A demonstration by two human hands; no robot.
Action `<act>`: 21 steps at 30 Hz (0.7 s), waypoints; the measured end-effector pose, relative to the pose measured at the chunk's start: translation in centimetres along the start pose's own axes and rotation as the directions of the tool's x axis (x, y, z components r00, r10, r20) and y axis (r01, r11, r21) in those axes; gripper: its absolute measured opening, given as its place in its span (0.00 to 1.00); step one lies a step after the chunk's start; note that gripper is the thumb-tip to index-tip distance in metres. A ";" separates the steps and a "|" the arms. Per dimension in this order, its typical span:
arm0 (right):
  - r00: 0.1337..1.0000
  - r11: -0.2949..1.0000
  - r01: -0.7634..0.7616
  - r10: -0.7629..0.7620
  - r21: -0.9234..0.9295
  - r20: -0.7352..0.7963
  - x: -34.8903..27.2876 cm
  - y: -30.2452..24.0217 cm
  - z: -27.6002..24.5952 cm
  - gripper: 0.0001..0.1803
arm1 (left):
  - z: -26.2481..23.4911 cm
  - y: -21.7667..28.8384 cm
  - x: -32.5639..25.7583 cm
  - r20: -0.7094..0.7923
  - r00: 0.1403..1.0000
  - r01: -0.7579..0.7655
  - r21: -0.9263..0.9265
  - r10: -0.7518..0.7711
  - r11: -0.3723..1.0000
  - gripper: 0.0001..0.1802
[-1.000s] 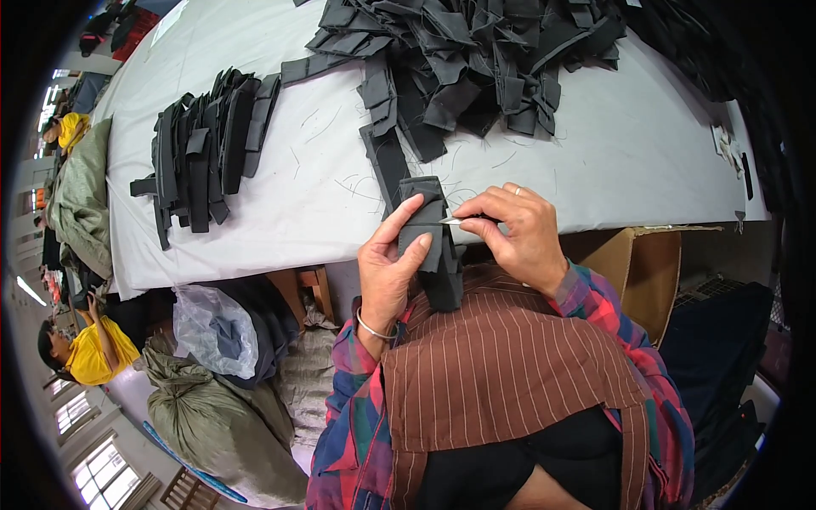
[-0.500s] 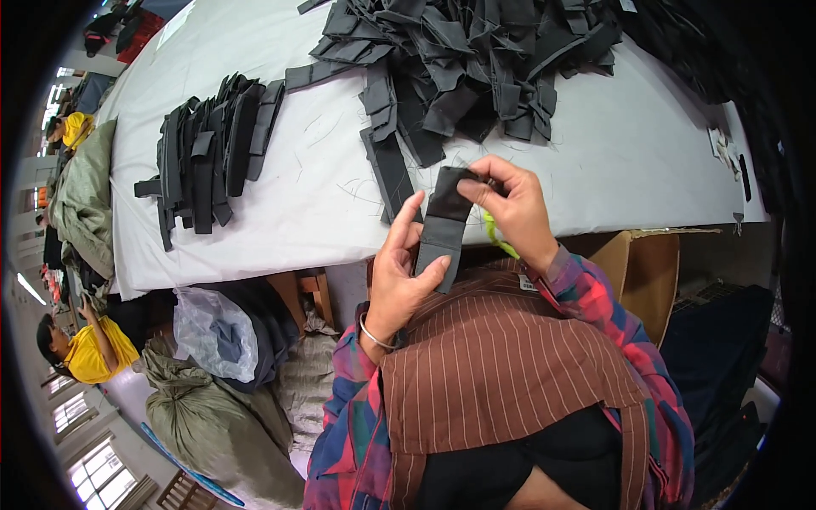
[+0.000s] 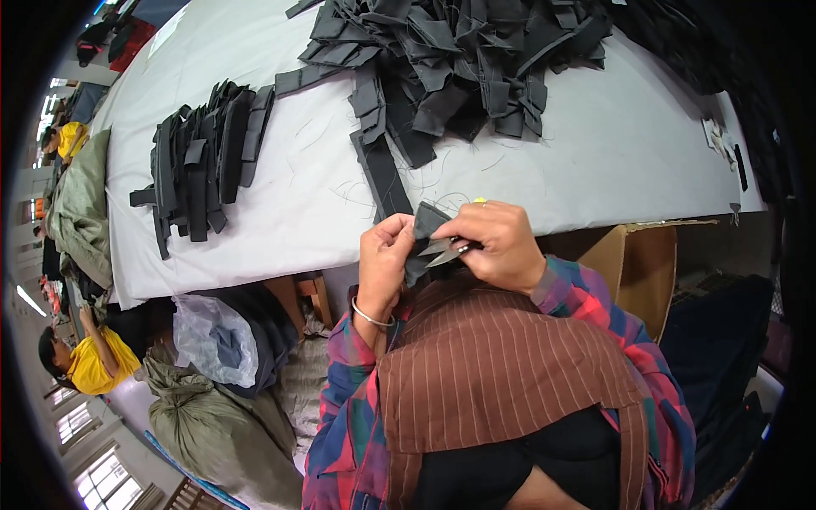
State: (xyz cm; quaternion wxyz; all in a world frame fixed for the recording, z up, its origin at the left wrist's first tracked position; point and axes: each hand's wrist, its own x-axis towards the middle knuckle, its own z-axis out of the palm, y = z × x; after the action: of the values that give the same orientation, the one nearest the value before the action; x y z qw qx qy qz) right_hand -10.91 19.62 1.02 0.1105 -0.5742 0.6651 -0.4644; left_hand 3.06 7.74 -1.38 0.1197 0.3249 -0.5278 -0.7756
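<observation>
At the table's near edge my left hand (image 3: 382, 259) is closed, pinching a dark grey fabric strip (image 3: 430, 219) between thumb and fingers. The strip is folded, its upper end sticking up between my hands and its lower part hanging below. My right hand (image 3: 501, 242) is closed round small thread snips (image 3: 444, 252), whose two silver blades point left, parted, against the strip. A fingertip of that hand also touches the fabric. The grip of the snips is mostly hidden in my palm; a bit of yellow-green shows behind the knuckles.
A large loose heap of dark strips (image 3: 459, 59) covers the far middle of the white table (image 3: 297, 212). Neater strips (image 3: 200, 161) lie at the left, loose threads between. Below stand a cardboard box (image 3: 650, 272), a clear plastic bag (image 3: 212, 340) and a tied sack (image 3: 212, 425). People in yellow are far left.
The strip has been folded and turned between my hands. My right hand has moved down and left, and the snips' blades now show at the fabric. My left fingers have closed into a pinch.
</observation>
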 end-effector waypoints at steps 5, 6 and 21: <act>0.987 0.983 -0.157 0.160 0.091 -0.016 -1.5 0.9 1.0 0.16 | 0.6 0.7 -0.4 -0.040 0.999 0.018 -0.185 -0.026 0.982 0.08; 0.988 0.985 -0.156 0.156 0.075 0.005 -1.4 0.8 0.8 0.16 | 0.4 0.4 -0.4 -0.043 0.999 0.022 -0.185 -0.031 0.983 0.08; 0.955 0.849 0.275 -0.185 -0.451 0.233 1.5 1.2 -4.1 0.13 | 0.6 -0.9 -0.7 -0.083 0.997 0.012 0.124 -0.001 0.992 0.10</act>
State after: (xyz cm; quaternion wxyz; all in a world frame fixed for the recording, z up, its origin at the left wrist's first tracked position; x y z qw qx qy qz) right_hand -14.92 20.25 2.91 -0.0316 -0.6990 0.6724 -0.2413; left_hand 3.41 8.94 -1.81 0.1184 0.3653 -0.5686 -0.7275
